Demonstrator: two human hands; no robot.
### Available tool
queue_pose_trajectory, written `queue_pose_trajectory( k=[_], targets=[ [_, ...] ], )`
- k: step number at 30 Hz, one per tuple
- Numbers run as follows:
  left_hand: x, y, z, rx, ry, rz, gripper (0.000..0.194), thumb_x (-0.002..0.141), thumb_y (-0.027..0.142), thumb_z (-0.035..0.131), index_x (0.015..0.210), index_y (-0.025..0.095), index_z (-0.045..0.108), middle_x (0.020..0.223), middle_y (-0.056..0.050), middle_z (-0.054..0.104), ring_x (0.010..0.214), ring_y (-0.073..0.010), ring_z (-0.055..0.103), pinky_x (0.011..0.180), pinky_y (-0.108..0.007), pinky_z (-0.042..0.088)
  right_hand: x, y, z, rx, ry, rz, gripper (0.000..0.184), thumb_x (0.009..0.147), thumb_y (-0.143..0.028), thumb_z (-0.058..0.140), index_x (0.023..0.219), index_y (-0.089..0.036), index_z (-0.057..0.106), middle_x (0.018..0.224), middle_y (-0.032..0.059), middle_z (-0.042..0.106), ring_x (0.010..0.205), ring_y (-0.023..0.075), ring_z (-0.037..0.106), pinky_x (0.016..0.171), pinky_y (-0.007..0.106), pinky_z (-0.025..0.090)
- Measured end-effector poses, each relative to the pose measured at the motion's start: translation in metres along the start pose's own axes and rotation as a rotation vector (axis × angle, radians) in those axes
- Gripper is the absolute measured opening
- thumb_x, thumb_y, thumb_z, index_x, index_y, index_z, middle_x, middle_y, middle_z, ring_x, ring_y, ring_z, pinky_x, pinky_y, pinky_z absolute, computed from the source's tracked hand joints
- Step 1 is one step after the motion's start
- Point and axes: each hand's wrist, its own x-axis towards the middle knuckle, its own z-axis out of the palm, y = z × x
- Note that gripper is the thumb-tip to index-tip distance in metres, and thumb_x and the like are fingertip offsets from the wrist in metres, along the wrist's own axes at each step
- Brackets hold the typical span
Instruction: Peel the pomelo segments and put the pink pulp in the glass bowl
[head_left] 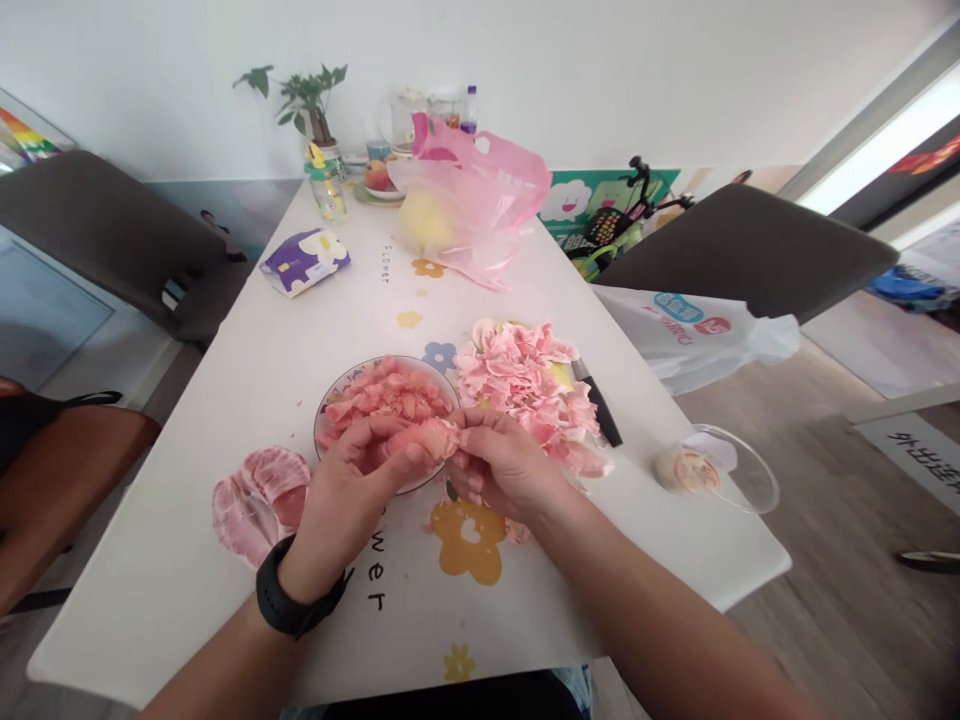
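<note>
My left hand [354, 490], with a black watch at the wrist, is closed around a pink pomelo segment [424, 440] above the near side of a plate [324, 447]. My right hand [501, 462] pinches the segment's right end with thumb and fingers. Peeled pomelo pulp [390, 392] is heaped on the plate, whose near rim is partly hidden by my hands. Left of my left wrist lies a larger unpeeled pomelo piece [251, 500] with whitish membrane. A pile of pink membrane and peel scraps [525, 385] spreads to the right of the plate.
A black-handled knife [598, 405] rests beside the scraps. Near the right edge stands a clear plastic container [739, 470]. Farther back are a pink plastic bag [495, 205] with a yellow fruit, a purple tissue pack [306, 262] and a cup [327, 190]. A white bag [690, 335] hangs at right.
</note>
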Motion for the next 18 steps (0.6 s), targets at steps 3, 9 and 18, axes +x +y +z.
queue_pose_trajectory(
  k=[3, 9, 18],
  targets=[
    [-0.0052, -0.0016, -0.0017, 0.369, 0.026, 0.210, 0.044, 0.086, 0.049, 0.083, 0.123, 0.027, 0.076, 0.131, -0.008, 0.076, 0.126, -0.0315, 0.068, 0.109, -0.046, 0.054, -0.0004, -0.0009, 0.0030, 0.048, 0.018, 0.022, 0.017, 0.074, -0.024, 0.074, 0.069, -0.021, 0.059, 0.051, -0.0066, 0.058, 0.036, 0.0062, 0.042, 0.035, 0.019, 0.036],
    [-0.0078, 0.0003, 0.0016, 0.544, -0.081, 0.349, 0.046, 0.093, 0.048, 0.077, 0.134, 0.028, 0.070, 0.134, -0.007, 0.075, 0.124, -0.0292, 0.069, 0.108, -0.045, 0.053, -0.0007, 0.0037, 0.0062, 0.036, 0.023, 0.046, 0.019, 0.074, -0.027, 0.079, 0.070, -0.019, 0.063, 0.053, -0.0039, 0.064, 0.035, 0.0069, 0.046, 0.035, 0.019, 0.040],
    [-0.0030, 0.0022, 0.0012, -0.150, -0.326, -0.043, 0.029, 0.097, 0.050, 0.072, 0.099, 0.022, 0.073, 0.077, 0.000, 0.067, 0.061, -0.0105, 0.054, 0.057, -0.023, 0.044, -0.0035, 0.0013, 0.0068, 0.094, -0.102, 0.094, 0.007, 0.072, -0.020, 0.075, 0.069, -0.017, 0.069, 0.051, -0.0056, 0.058, 0.034, 0.0053, 0.040, 0.033, 0.018, 0.039]
  ],
)
